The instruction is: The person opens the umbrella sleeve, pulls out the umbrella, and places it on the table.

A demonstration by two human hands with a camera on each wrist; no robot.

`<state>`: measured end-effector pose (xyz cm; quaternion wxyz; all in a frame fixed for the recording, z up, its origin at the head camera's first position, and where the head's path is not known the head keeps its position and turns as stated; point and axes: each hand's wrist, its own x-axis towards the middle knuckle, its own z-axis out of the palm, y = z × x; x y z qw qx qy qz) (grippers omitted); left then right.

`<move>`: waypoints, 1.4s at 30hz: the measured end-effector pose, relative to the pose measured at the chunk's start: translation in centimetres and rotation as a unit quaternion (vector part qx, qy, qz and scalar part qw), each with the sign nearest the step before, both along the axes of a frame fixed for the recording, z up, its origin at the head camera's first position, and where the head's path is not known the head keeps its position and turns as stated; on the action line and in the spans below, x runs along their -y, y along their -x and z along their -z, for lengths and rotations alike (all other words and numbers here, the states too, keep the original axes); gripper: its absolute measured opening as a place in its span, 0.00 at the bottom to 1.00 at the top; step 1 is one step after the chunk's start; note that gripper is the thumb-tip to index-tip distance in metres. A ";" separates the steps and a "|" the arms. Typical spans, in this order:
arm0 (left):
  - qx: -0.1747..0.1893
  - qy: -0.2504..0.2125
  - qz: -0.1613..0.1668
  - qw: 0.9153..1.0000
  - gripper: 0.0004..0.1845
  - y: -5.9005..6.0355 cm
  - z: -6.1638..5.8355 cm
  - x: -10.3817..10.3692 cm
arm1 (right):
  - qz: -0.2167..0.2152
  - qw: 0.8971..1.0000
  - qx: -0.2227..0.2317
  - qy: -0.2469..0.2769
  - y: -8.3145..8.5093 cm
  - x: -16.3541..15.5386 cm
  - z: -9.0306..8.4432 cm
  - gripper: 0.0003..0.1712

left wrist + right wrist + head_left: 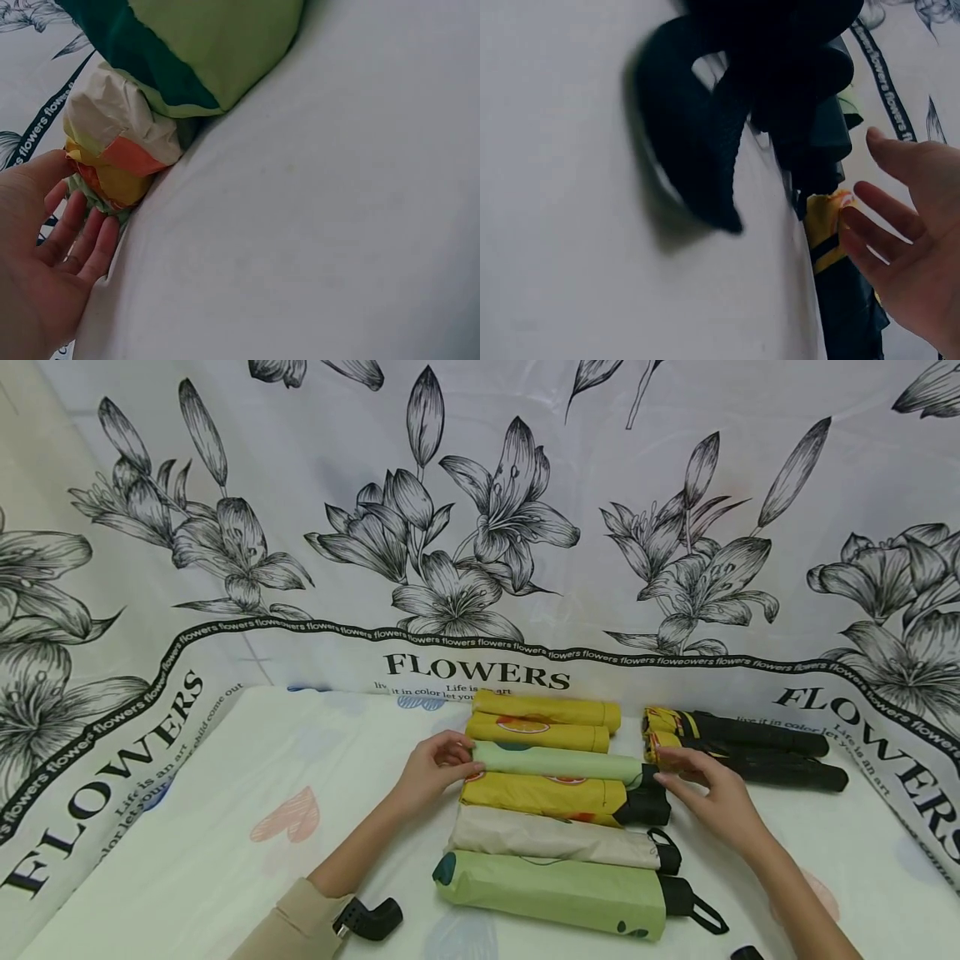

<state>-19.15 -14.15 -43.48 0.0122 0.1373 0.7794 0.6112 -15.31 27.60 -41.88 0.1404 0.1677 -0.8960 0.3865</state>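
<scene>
Several folded umbrellas lie side by side in a column on the bed-like white surface. A pale green umbrella (558, 763) lies between my hands, its black handle to the right. At its left end my left hand (433, 772) touches with thumb and fingertips; the left wrist view shows these fingers fairly straight beside the bundled ends. My right hand (708, 789) is by the handle end, thumb and fingers spread with nothing between them in the right wrist view. Nearer me lie a yellow umbrella (540, 793), a cream umbrella (551, 837) and a larger green umbrella (558, 893).
Two yellow rolled umbrellas (543, 722) lie at the back of the column. Beyond my right hand are two black-and-yellow umbrellas (780, 764). A flower-printed cloth (345, 602) hangs behind. A black wrist device (371, 918) shows at my left sleeve.
</scene>
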 end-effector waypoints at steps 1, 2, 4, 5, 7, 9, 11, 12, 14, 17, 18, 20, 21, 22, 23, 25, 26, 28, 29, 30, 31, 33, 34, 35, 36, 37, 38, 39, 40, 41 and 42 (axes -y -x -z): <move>-0.001 -0.002 0.000 1.000 0.15 0.0 0.1 0.0 | -0.005 1.000 0.001 0.004 0.0 0.0 0.1 0.22; -0.003 -0.004 -0.001 1.000 0.15 0.1 0.1 0.0 | -0.010 1.000 0.003 0.009 0.0 0.1 0.2 0.22; -0.008 -0.008 -0.002 1.000 0.14 0.1 0.3 0.1 | -0.019 1.000 0.010 0.015 0.1 0.1 0.5 0.23; -0.010 -0.010 -0.002 1.000 0.14 0.1 0.4 0.1 | -0.021 0.999 0.014 0.019 0.1 0.1 0.6 0.23; -0.017 -0.017 0.000 1.000 0.14 0.1 0.5 0.1 | -0.026 0.999 0.021 0.023 0.2 0.1 0.8 0.23; -0.023 -0.027 0.001 0.999 0.13 0.1 0.6 0.2 | -0.029 0.999 0.025 0.024 0.3 0.2 0.9 0.23; -0.028 -0.037 0.003 0.999 0.13 0.0 0.7 0.1 | -0.033 0.999 0.028 0.028 0.3 0.2 1.0 0.23; -0.031 -0.042 0.004 0.999 0.12 0.0 0.7 0.1 | -0.034 0.999 0.028 0.028 0.3 0.2 1.1 0.23; -0.036 -0.048 0.006 0.998 0.12 0.0 0.9 0.1 | -0.035 0.999 0.031 0.028 0.4 0.2 1.2 0.23; -0.037 -0.056 0.008 0.998 0.11 -0.1 1.1 0.1 | -0.034 0.998 0.041 0.026 0.4 0.1 1.3 0.23; -0.037 -0.058 0.010 0.998 0.11 0.0 1.2 0.1 | -0.033 0.998 0.046 0.024 0.4 0.1 1.3 0.23; -0.038 -0.060 0.011 0.997 0.11 0.0 1.3 0.1 | -0.031 0.998 0.057 0.020 0.5 0.0 1.5 0.24; -0.038 -0.062 0.012 0.997 0.10 0.0 1.4 0.1 | -0.031 0.997 0.063 0.019 0.5 -0.1 1.5 0.24; -0.038 -0.065 0.014 0.997 0.10 0.0 1.4 0.1 | -0.031 0.997 0.068 0.017 0.5 -0.1 1.6 0.24; -0.037 -0.068 0.015 0.997 0.10 0.0 1.5 0.1 | -0.032 0.997 0.073 0.017 0.5 -0.2 1.7 0.25; -0.033 -0.076 0.016 0.996 0.10 0.1 1.5 0.1 | -0.036 0.996 0.079 0.018 0.6 -0.3 1.8 0.25; -0.031 -0.079 0.016 0.996 0.10 0.1 1.6 0.1 | -0.040 0.996 0.081 0.021 0.6 -0.3 1.9 0.25; -0.028 -0.085 0.016 0.996 0.09 0.2 1.6 0.2 | -0.046 0.995 0.084 0.027 0.7 -0.3 2.0 0.24; -0.027 -0.087 0.016 0.996 0.09 0.2 1.6 0.2 | -0.049 0.995 0.083 0.029 0.7 -0.3 2.1 0.24; -0.027 -0.088 0.015 0.996 0.09 0.2 1.6 0.2 | -0.050 0.995 0.083 0.030 0.7 -0.3 2.2 0.24; -0.028 -0.086 0.014 0.996 0.09 0.2 1.6 0.2 | -0.050 0.995 0.081 0.031 0.7 -0.3 2.2 0.24; -0.030 -0.085 0.013 0.996 0.09 0.1 1.6 0.2 | -0.047 0.995 0.077 0.032 0.7 -0.3 2.4 0.23; -0.031 -0.085 0.013 0.996 0.08 0.1 1.6 0.2 | -0.045 0.996 0.074 0.031 0.7 -0.2 2.4 0.23; -0.033 -0.084 0.011 0.996 0.08 0.1 1.7 0.2 | -0.043 0.996 0.071 0.030 0.7 -0.2 2.5 0.23; -0.035 -0.083 0.010 0.996 0.08 0.1 1.7 0.3 | -0.041 0.996 0.068 0.031 0.7 -0.2 2.6 0.22; -0.037 -0.083 0.008 0.996 0.07 0.1 1.7 0.3 | -0.040 0.997 0.064 0.032 0.7 -0.2 2.7 0.22; -0.039 -0.083 0.006 0.996 0.07 0.1 1.8 0.3 | -0.041 0.997 0.062 0.035 0.7 -0.2 2.7 0.22; -0.041 -0.083 0.004 0.996 0.07 0.1 1.8 0.3 | -0.041 0.997 0.060 0.037 0.7 -0.2 2.7 0.22; -0.043 -0.083 0.002 0.996 0.07 0.1 1.8 0.3 | -0.042 0.997 0.059 0.038 0.7 -0.3 2.7 0.22; -0.045 -0.082 -0.001 0.996 0.07 0.1 1.9 0.3 | -0.043 0.997 0.058 0.041 0.7 -0.3 2.8 0.22; -0.048 -0.082 -0.002 0.995 0.07 0.1 1.9 0.3 | -0.045 0.996 0.057 0.043 0.7 -0.4 2.8 0.21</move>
